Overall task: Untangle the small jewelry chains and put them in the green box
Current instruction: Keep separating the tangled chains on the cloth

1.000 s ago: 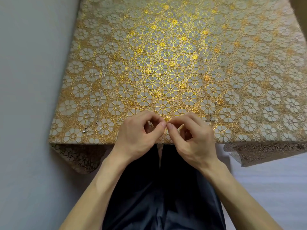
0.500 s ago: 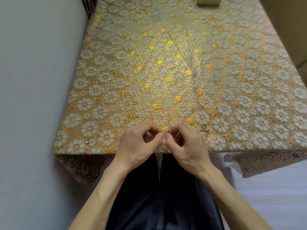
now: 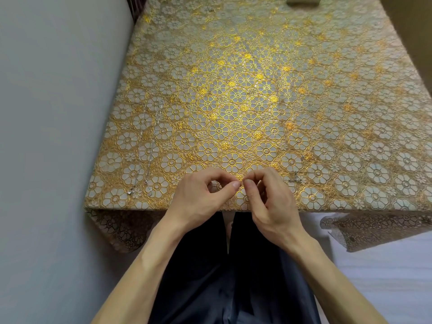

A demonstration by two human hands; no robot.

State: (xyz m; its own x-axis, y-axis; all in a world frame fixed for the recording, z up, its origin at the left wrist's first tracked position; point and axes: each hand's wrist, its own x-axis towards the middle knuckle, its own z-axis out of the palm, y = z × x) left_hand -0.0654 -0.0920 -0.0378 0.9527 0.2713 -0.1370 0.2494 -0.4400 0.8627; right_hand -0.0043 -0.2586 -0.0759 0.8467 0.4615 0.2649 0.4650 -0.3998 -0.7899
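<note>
view has tipped up: green box (image 3: 302,1) now peeks in at the table's (image 3: 350,136) far edge. left hand (image 3: 201,199) and right hand (image 3: 271,204) stay at the near edge, thumbs and forefingers curled, tips nearly touching, pinching a tangled chain (image 3: 214,183), seen only as a silvery glint. loose chain (image 3: 149,146) lies well left; second chain (image 3: 295,179) just right of the hands.

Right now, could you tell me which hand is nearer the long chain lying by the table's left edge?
Left. The left hand sits right of the long chain; the right hand is farther right, beyond it.
</note>
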